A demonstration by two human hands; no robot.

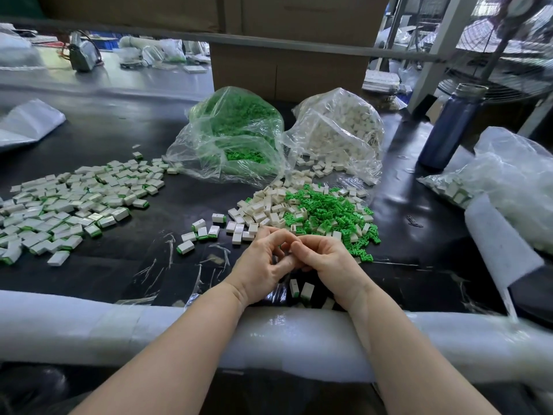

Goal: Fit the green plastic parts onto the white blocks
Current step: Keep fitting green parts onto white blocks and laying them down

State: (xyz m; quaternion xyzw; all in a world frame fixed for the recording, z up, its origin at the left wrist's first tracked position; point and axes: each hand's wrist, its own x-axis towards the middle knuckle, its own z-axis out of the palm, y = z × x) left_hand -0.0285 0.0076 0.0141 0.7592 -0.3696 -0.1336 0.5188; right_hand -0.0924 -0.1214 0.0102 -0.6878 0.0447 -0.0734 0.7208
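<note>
The person's left hand and right hand meet just above the near edge of the black table, fingertips touching each other, all fingers curled inward. What they pinch between them is hidden, so whether either hand holds a part cannot be told. Just beyond the knuckles lies a loose heap of small, glossy green plastic parts, mingled on its left with plain white blocks, boxy and slotted. 2 finished blocks stand below the wrists. Far left spreads a wide scatter of assembled blocks, white with green edges. Behind sit 2 crinkled clear bags, the green bag and the white bag. A padded white foam roll lines the table's front.
</note>
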